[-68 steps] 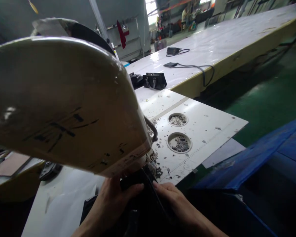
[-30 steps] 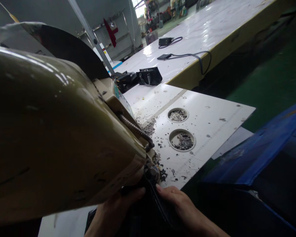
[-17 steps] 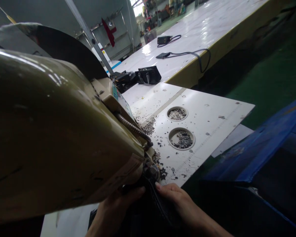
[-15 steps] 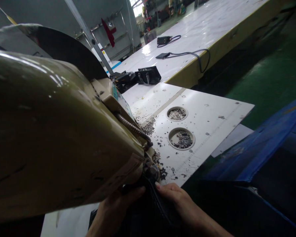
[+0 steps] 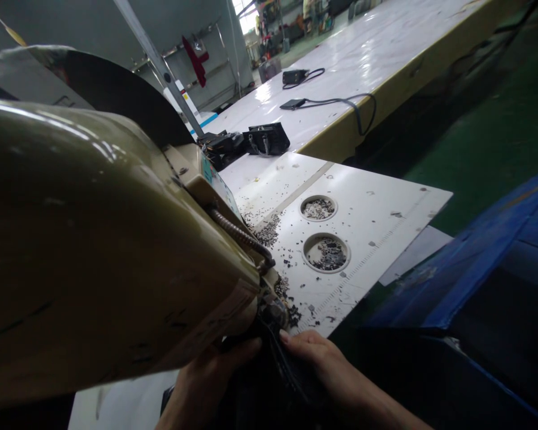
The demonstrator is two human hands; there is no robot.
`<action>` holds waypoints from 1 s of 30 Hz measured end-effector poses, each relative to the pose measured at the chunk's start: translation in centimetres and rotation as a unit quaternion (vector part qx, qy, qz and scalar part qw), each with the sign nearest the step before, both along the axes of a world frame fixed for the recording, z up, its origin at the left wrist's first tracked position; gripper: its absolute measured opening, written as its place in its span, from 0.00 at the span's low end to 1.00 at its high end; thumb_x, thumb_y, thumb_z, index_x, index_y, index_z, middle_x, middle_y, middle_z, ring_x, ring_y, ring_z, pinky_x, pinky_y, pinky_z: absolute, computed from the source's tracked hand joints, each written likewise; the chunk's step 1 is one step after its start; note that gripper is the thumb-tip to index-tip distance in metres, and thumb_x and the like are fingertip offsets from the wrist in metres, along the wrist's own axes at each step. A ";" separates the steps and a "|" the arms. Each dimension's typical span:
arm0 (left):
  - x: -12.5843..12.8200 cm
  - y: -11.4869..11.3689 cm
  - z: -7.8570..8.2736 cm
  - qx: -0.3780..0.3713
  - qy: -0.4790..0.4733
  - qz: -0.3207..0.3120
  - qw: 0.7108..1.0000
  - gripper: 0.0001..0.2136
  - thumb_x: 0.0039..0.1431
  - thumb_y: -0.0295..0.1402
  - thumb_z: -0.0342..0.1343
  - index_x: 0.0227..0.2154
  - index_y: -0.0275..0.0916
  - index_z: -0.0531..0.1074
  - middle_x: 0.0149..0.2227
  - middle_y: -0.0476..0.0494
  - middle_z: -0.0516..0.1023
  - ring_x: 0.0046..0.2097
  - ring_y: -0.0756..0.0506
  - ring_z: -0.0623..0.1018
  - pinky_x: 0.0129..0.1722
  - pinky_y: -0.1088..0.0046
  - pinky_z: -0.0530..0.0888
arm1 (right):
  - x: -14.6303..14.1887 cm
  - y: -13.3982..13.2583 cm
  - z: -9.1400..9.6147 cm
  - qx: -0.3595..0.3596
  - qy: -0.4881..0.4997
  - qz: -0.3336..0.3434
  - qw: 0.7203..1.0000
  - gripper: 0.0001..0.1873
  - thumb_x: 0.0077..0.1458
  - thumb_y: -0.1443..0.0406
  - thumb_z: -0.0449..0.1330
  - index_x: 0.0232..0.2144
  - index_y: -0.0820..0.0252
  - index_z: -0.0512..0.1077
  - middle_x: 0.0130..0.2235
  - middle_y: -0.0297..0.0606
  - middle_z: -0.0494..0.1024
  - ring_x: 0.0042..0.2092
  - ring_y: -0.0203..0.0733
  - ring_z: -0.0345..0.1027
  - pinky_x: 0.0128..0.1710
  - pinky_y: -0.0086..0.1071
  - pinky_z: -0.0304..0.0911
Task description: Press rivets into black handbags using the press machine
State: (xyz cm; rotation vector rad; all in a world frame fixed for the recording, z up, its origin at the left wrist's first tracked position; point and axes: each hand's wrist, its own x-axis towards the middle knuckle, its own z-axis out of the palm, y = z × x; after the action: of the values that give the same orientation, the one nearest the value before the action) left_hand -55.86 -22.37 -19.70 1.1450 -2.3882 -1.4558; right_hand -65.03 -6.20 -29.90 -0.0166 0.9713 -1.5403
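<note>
Gripping one black piece (image 5: pixel 287 367), left hand (image 5: pixel 204 379) and right hand (image 5: pixel 325 361) sit close together, near side, machine head (image 5: pixel 116 257) at left.

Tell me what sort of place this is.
Probably a bag-making workshop, judging by the big machine head, the white worktop strewn with small scraps, and the black handbag beyond it.

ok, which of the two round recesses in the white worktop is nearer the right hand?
The lower recess, beside the ruler scale; the upper recess sits beyond it, farther from the right hand.
</note>
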 end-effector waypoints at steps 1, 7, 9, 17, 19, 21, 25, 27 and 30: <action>0.0 0.0 0.0 0.003 0.002 -0.001 1.000 0.29 0.48 0.44 0.71 0.52 0.39 0.78 0.51 0.37 0.84 0.58 0.28 0.78 0.59 0.48 0.76 | 0.0 0.0 0.0 -0.001 -0.002 0.000 1.000 0.37 0.40 0.34 0.68 0.19 0.62 0.68 0.19 0.29 0.62 0.20 0.29 0.49 0.23 0.29 0.42; 0.0 0.0 0.0 0.016 0.013 0.001 1.000 0.26 0.47 0.44 0.72 0.50 0.41 0.79 0.51 0.39 0.84 0.57 0.29 0.79 0.59 0.49 0.75 | 0.2 0.1 -0.4 -0.019 -0.012 -0.005 1.000 0.37 0.42 0.35 0.69 0.19 0.63 0.69 0.19 0.29 0.62 0.20 0.28 0.49 0.22 0.28 0.42; -0.1 0.0 0.1 0.020 0.012 0.002 1.000 0.26 0.47 0.45 0.72 0.49 0.41 0.80 0.49 0.39 0.84 0.55 0.28 0.80 0.57 0.48 0.77 | 0.4 0.1 -0.3 -0.019 -0.023 -0.011 0.999 0.37 0.42 0.35 0.69 0.20 0.64 0.70 0.19 0.30 0.64 0.21 0.29 0.51 0.23 0.28 0.44; -0.2 0.0 0.5 0.001 -0.017 -0.001 1.000 0.28 0.46 0.47 0.70 0.49 0.40 0.81 0.48 0.38 0.85 0.53 0.27 0.81 0.52 0.51 0.80 | 0.8 0.1 -0.1 -0.037 -0.045 -0.031 0.998 0.36 0.44 0.36 0.70 0.22 0.66 0.75 0.21 0.33 0.69 0.22 0.30 0.56 0.24 0.27 0.48; -0.1 0.0 0.4 -0.002 -0.017 -0.003 1.000 0.28 0.46 0.47 0.71 0.50 0.40 0.80 0.48 0.38 0.85 0.54 0.28 0.81 0.52 0.51 0.80 | 0.6 0.1 -0.2 -0.037 -0.043 -0.025 0.998 0.36 0.44 0.35 0.70 0.22 0.66 0.74 0.21 0.32 0.68 0.22 0.30 0.55 0.24 0.27 0.46; -0.1 0.0 0.3 -0.007 -0.010 -0.001 1.000 0.28 0.46 0.47 0.71 0.50 0.40 0.80 0.49 0.38 0.84 0.55 0.28 0.80 0.54 0.51 0.79 | 0.3 0.1 -0.3 -0.037 -0.037 -0.011 0.999 0.37 0.43 0.35 0.69 0.21 0.65 0.73 0.20 0.31 0.66 0.21 0.29 0.52 0.23 0.28 0.44; 0.1 0.1 0.0 -0.003 0.001 0.013 1.000 0.29 0.47 0.45 0.72 0.52 0.40 0.79 0.51 0.37 0.83 0.56 0.29 0.80 0.57 0.50 0.77 | -0.1 0.2 -0.4 -0.043 -0.014 0.010 0.999 0.36 0.45 0.35 0.68 0.20 0.64 0.71 0.19 0.29 0.63 0.20 0.29 0.48 0.23 0.29 0.41; 0.1 0.1 -0.1 0.003 0.000 0.012 1.000 0.28 0.46 0.45 0.72 0.51 0.40 0.79 0.52 0.37 0.83 0.56 0.29 0.80 0.57 0.50 0.77 | -0.2 0.3 -0.4 -0.045 -0.005 0.010 0.999 0.37 0.46 0.35 0.67 0.20 0.64 0.70 0.19 0.29 0.61 0.20 0.28 0.47 0.23 0.29 0.40; 0.0 0.0 0.0 -0.001 0.003 0.002 1.000 0.27 0.46 0.45 0.72 0.50 0.41 0.80 0.50 0.38 0.84 0.55 0.28 0.80 0.57 0.49 0.77 | -0.1 0.3 -0.2 -0.047 -0.005 0.011 0.999 0.37 0.46 0.35 0.66 0.20 0.64 0.69 0.20 0.29 0.61 0.20 0.28 0.47 0.22 0.29 0.39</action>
State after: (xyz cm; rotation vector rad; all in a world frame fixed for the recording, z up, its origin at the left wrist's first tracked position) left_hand -55.84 -22.33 -19.67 1.1423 -2.3822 -1.4522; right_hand -65.15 -5.88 -30.05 -0.0860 0.8869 -1.5645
